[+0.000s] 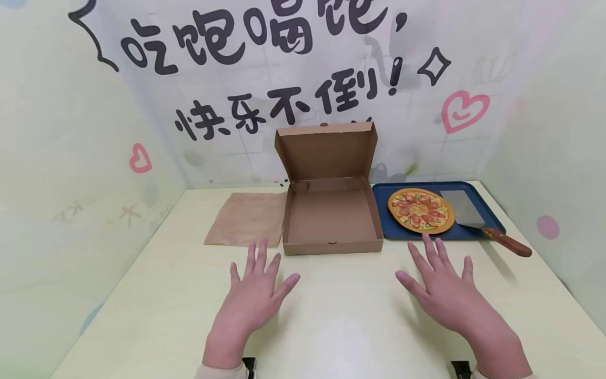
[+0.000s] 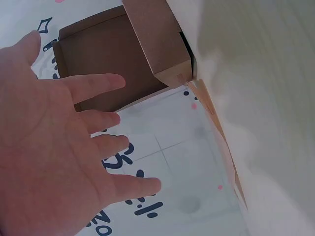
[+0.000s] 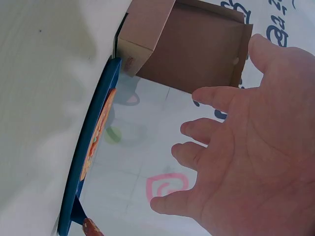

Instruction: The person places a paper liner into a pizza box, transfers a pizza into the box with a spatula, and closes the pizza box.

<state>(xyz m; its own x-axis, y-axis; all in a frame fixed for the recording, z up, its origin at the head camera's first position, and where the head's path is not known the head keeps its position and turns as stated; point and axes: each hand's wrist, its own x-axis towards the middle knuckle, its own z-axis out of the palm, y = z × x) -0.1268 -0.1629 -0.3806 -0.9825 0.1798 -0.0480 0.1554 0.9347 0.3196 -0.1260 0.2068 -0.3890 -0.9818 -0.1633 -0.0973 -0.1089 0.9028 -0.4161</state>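
Observation:
Both hands hold nothing, their fingers straight and spread above the table. In the head view my left hand (image 1: 253, 297) is nearest the brown paper sheet (image 1: 251, 218) and the front left corner of the cardboard pizza box (image 1: 333, 247). That box stands with its lid raised and nothing inside. My right hand (image 1: 447, 295) is in front of a blue tray (image 1: 390, 232). On the tray lie a round pizza (image 1: 420, 210) and a pizza server (image 1: 461, 208), whose wooden handle (image 1: 508, 243) juts over the right edge. Each wrist view shows an outstretched palm.
The pale table (image 1: 341, 316) meets a back wall (image 1: 227, 158) with large dark lettering. Side walls (image 1: 71, 210) close it in at left and right. The raised lid (image 1: 329, 152) of the box stands close to the back wall. The paper and tray flank the box.

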